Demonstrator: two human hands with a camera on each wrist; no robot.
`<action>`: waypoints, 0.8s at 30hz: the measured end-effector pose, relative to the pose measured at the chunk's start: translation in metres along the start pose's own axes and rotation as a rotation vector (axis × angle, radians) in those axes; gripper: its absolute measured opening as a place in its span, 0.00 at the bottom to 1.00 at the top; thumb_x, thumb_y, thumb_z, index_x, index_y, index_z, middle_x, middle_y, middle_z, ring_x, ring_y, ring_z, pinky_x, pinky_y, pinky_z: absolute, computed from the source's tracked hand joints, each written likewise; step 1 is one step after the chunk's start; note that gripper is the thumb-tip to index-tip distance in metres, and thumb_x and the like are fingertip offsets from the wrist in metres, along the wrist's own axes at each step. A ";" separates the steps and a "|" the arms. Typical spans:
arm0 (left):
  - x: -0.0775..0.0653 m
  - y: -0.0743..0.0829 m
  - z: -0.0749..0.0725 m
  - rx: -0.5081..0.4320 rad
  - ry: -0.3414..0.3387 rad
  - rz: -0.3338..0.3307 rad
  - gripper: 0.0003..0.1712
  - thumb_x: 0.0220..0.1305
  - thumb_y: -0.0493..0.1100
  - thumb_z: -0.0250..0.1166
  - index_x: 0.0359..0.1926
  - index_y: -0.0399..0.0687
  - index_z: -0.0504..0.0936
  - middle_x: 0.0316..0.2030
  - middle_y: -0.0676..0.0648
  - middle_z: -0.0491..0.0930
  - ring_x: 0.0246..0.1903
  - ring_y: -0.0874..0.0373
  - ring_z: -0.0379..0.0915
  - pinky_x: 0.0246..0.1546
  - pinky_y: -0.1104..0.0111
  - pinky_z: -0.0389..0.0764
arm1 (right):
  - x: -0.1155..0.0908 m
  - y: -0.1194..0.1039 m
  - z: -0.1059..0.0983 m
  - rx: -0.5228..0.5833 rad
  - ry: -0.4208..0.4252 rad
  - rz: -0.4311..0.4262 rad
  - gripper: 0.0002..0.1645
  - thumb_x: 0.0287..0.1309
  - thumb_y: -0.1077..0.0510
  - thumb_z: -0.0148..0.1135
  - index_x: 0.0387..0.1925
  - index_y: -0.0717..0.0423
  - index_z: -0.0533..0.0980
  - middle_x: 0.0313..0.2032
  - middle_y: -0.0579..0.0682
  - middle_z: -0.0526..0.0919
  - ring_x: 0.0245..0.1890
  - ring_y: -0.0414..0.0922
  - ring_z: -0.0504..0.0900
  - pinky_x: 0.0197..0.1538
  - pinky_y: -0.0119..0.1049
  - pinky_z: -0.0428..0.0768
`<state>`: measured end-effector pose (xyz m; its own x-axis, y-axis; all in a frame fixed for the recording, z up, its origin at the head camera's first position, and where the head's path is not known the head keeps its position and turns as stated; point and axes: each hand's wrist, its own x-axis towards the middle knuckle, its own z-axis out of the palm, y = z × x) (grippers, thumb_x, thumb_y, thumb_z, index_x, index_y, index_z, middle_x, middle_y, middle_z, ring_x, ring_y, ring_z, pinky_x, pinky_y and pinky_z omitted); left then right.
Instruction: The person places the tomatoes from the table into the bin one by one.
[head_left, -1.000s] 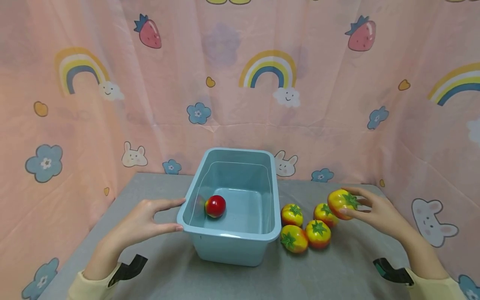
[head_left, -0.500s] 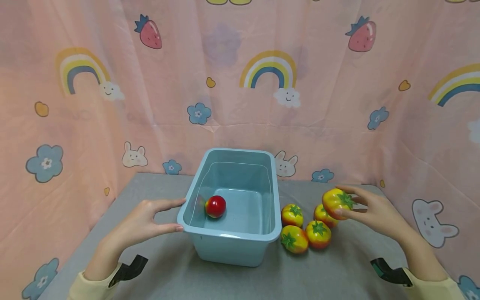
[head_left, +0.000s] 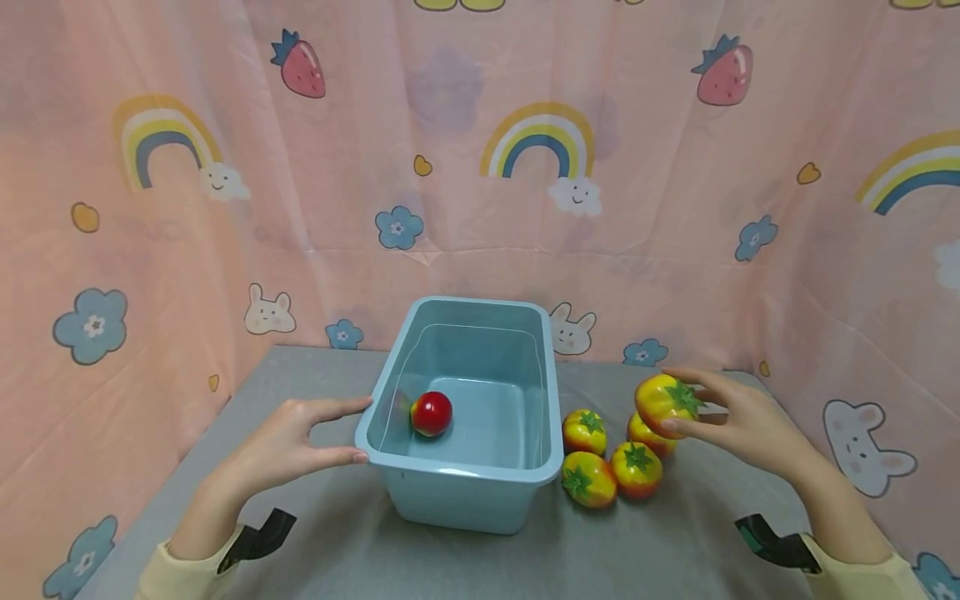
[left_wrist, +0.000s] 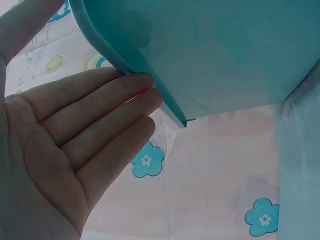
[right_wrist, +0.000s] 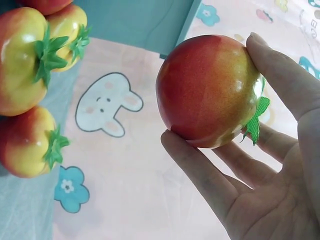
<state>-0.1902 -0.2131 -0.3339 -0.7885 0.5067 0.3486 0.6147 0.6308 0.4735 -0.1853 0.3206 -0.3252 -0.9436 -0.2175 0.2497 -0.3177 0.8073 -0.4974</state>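
A light blue plastic bin (head_left: pixel 465 500) stands mid-table, with one red tomato (head_left: pixel 431 414) at the left of its floor. My left hand (head_left: pixel 288 437) touches the bin's left rim with thumb and fingertips. In the left wrist view those fingers (left_wrist: pixel 107 102) lie straight against the rim. Raised to the bin's right, my right hand (head_left: pixel 742 421) holds a yellow-and-red tomato (head_left: pixel 663 400) with a green leafy top. The right wrist view has this tomato (right_wrist: pixel 207 92) pinched between thumb and fingers, its red underside facing the camera.
Several similar tomatoes (head_left: pixel 636 468) cluster on the grey tabletop (head_left: pixel 600 550) beside the bin's right wall. The held one overlaps the rearmost of them in the head view. A pink patterned curtain (head_left: pixel 480 250) hangs behind and at both sides.
My right hand has moved a little to the left with the tomato, toward the bin. The left hand, the bin and the tomatoes on the table have stayed put.
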 end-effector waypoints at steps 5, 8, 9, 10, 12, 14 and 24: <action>0.000 0.000 0.000 -0.006 -0.002 -0.005 0.35 0.51 0.63 0.69 0.58 0.55 0.78 0.53 0.55 0.80 0.53 0.55 0.78 0.49 0.54 0.80 | 0.000 -0.006 -0.002 0.003 0.006 -0.026 0.40 0.49 0.41 0.69 0.63 0.45 0.68 0.58 0.56 0.74 0.51 0.64 0.77 0.43 0.51 0.83; 0.000 0.000 0.000 -0.006 -0.003 -0.001 0.35 0.51 0.63 0.69 0.59 0.54 0.78 0.53 0.54 0.80 0.53 0.54 0.78 0.49 0.54 0.80 | 0.001 -0.010 -0.003 0.002 0.009 -0.041 0.40 0.49 0.42 0.70 0.63 0.47 0.68 0.58 0.57 0.74 0.51 0.65 0.77 0.41 0.50 0.84; 0.000 0.000 0.000 -0.005 -0.004 -0.001 0.35 0.52 0.63 0.68 0.59 0.54 0.78 0.53 0.54 0.80 0.53 0.54 0.78 0.49 0.53 0.80 | 0.001 -0.012 -0.003 0.002 0.009 -0.046 0.40 0.49 0.43 0.70 0.63 0.47 0.68 0.58 0.58 0.74 0.51 0.65 0.77 0.41 0.50 0.84; 0.000 0.000 0.000 -0.007 -0.006 -0.003 0.35 0.52 0.63 0.68 0.59 0.54 0.77 0.53 0.54 0.80 0.53 0.54 0.78 0.49 0.53 0.80 | 0.002 -0.013 -0.004 0.004 0.007 -0.047 0.40 0.49 0.43 0.70 0.63 0.48 0.68 0.58 0.58 0.74 0.51 0.65 0.77 0.41 0.50 0.84; 0.000 0.000 0.000 -0.010 -0.006 -0.012 0.36 0.51 0.63 0.69 0.59 0.54 0.78 0.53 0.54 0.80 0.53 0.54 0.78 0.49 0.53 0.80 | 0.003 -0.016 -0.004 0.004 0.004 -0.048 0.40 0.49 0.43 0.70 0.63 0.48 0.68 0.59 0.59 0.74 0.51 0.65 0.77 0.41 0.49 0.84; -0.001 0.000 0.000 -0.009 -0.004 -0.016 0.36 0.51 0.63 0.69 0.59 0.54 0.77 0.53 0.54 0.80 0.54 0.54 0.78 0.49 0.54 0.80 | 0.004 -0.018 -0.005 0.007 -0.002 -0.051 0.40 0.50 0.43 0.70 0.63 0.49 0.68 0.59 0.59 0.73 0.52 0.65 0.76 0.42 0.49 0.84; 0.000 0.000 0.000 -0.005 -0.004 -0.016 0.35 0.51 0.63 0.68 0.59 0.54 0.77 0.53 0.53 0.80 0.53 0.52 0.78 0.49 0.53 0.80 | 0.011 -0.023 -0.005 -0.016 0.001 -0.134 0.39 0.50 0.45 0.70 0.63 0.47 0.69 0.58 0.58 0.74 0.50 0.62 0.78 0.39 0.45 0.85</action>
<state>-0.1902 -0.2132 -0.3343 -0.7979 0.4990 0.3383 0.6023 0.6358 0.4827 -0.1882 0.3026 -0.3068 -0.8925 -0.3239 0.3140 -0.4398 0.7794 -0.4462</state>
